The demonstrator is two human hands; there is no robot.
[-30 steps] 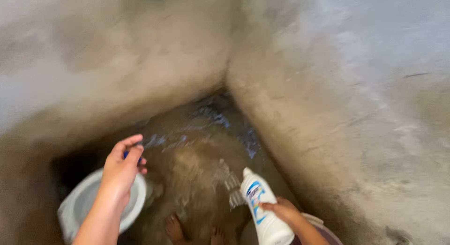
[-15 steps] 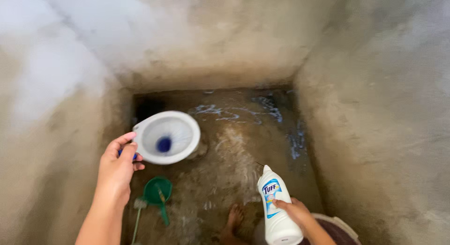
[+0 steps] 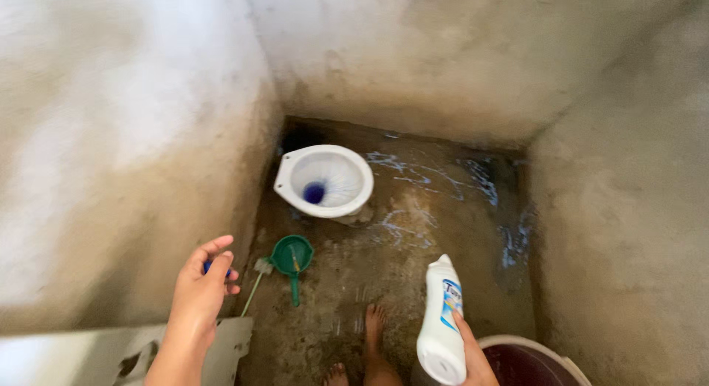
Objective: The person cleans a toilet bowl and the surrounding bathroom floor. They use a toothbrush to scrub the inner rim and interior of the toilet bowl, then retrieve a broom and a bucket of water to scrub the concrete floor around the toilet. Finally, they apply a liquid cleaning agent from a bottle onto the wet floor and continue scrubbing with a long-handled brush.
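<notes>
My left hand (image 3: 201, 290) is raised at the lower left and pinches a small blue cap (image 3: 209, 267) between its fingers. My right hand (image 3: 473, 353) grips a white cleaner bottle (image 3: 442, 319) with a blue label, held upright at the lower middle with its top uncapped. Ahead on the floor stands a white toilet bowl (image 3: 325, 181) with blue liquid in its drain. Blue streaks of cleaner (image 3: 443, 187) lie across the wet concrete floor beyond the bottle.
A green dipper (image 3: 292, 258) and a toilet brush (image 3: 255, 279) lie on the floor before the bowl. A dark bucket (image 3: 532, 360) stands at the lower right. My bare feet (image 3: 373, 327) are on the floor. Rough concrete walls (image 3: 133, 135) close in on three sides.
The view has swung left and back, so the toilet bowl now sits farther away and the dipper shows fully. Both hands keep their holds, the bottle upright.
</notes>
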